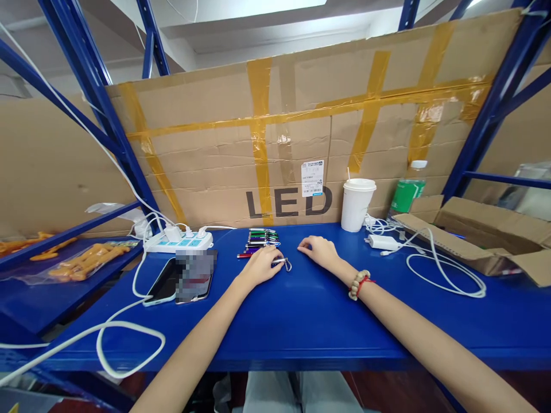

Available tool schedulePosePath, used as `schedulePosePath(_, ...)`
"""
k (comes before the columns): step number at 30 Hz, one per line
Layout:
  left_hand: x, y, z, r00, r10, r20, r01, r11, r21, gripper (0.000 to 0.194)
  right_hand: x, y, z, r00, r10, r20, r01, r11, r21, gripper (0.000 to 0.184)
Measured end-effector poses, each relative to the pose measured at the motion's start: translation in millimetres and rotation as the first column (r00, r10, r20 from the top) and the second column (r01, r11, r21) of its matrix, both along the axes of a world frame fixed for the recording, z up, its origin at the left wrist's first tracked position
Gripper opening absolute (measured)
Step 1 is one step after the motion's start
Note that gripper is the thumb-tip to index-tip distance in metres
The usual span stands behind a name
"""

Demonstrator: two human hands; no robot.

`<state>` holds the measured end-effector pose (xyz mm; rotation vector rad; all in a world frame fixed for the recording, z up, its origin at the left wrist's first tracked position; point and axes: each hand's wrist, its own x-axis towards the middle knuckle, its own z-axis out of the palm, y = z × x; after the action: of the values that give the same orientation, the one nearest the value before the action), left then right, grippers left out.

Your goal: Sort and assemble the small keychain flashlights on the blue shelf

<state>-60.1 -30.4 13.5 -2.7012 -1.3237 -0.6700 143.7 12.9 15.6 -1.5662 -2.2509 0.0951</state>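
My left hand (262, 267) rests palm down at the middle of the table, its fingers closed over a slim silver stick (279, 261) with a small carabiner clip (288, 265) at its right end. Most of that stick is hidden under the hand. Just beyond it lies a row of several slim coloured sticks (262, 236), green, dark and purple among them, with metallic right ends. A red one (244, 256) pokes out left of my fingers. My right hand (321, 251) lies on the table to the right, fingers loosely bent and apart, nothing visible in it.
Left stand two phones (161, 284) and a power strip (181, 242) with white cables. At the back right are a white cup (357, 205), a green-labelled bottle (407, 192), a white charger (381, 242) with looped cable, and an open carton (486, 235). Taped cardboard (206, 160) walls the back.
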Motion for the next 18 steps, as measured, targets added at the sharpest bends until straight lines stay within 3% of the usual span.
schedulePosePath(6,3.1,-2.2,0.5,0.998,0.054,-0.031,-0.053,0.998,0.042,0.019,11.5,11.4,-7.9,0.981,-0.148,-0.128,0.144,0.989,-0.034,0.02)
schedulePosePath(10,5.8,-4.6,4.4,0.996,0.082,0.02,-0.083,0.995,0.052,0.018,12.6,13.4,-11.8,0.979,-0.161,-0.128,0.163,0.987,0.003,0.018)
schedulePosePath(15,10.5,-6.1,6.1,0.977,0.17,0.126,-0.182,0.979,0.087,0.017,1.5,2.1,-8.7,0.955,-0.048,-0.293,0.092,0.986,0.14,0.024)
schedulePosePath(18,13.5,-8.0,7.2,0.958,0.21,0.196,-0.228,0.971,0.077,0.017,-15.1,-10.4,-5.9,0.915,0.145,-0.376,-0.083,0.981,0.177,0.031)
